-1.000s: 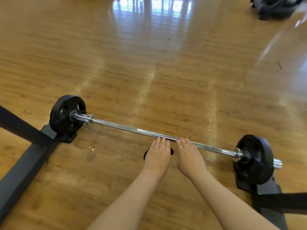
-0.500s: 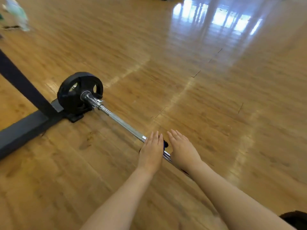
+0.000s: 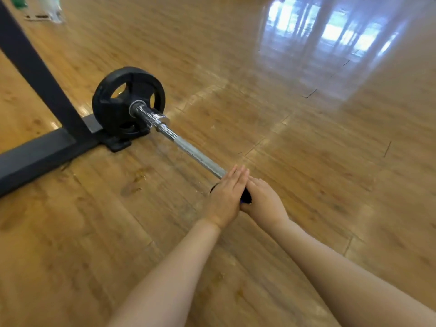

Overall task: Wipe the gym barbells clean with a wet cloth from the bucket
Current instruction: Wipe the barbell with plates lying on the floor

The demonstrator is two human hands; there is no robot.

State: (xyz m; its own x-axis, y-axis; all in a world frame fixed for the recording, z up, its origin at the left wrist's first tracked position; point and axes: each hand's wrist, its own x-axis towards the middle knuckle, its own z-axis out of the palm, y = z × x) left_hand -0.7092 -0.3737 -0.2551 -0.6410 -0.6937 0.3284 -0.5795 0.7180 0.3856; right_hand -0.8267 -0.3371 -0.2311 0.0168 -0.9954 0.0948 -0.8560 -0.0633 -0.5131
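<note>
A chrome barbell bar [image 3: 188, 149] runs from a black weight plate [image 3: 128, 101] at the upper left down towards me. My left hand [image 3: 225, 197] lies on the bar with straight fingers, pressing a dark cloth [image 3: 245, 195] against it. Beside it on the right, my right hand [image 3: 265, 200] presses the same cloth, its fingertips partly tucked under the left hand. Only a small dark edge of the cloth shows between the two hands. The bar's right end and its other plate are out of view.
The plate sits in a black cradle on a black rack frame [image 3: 35, 154], with a slanted black upright [image 3: 35, 67] rising at the left. Wet marks [image 3: 135, 182] spot the wooden floor [image 3: 306, 149]. A blurred greenish object [image 3: 50, 8] stands far upper left.
Both hands have slid the cloth leftwards along the bar toward the left plate, and have closed up together. My view has swung left, so the right plate has left the frame.
</note>
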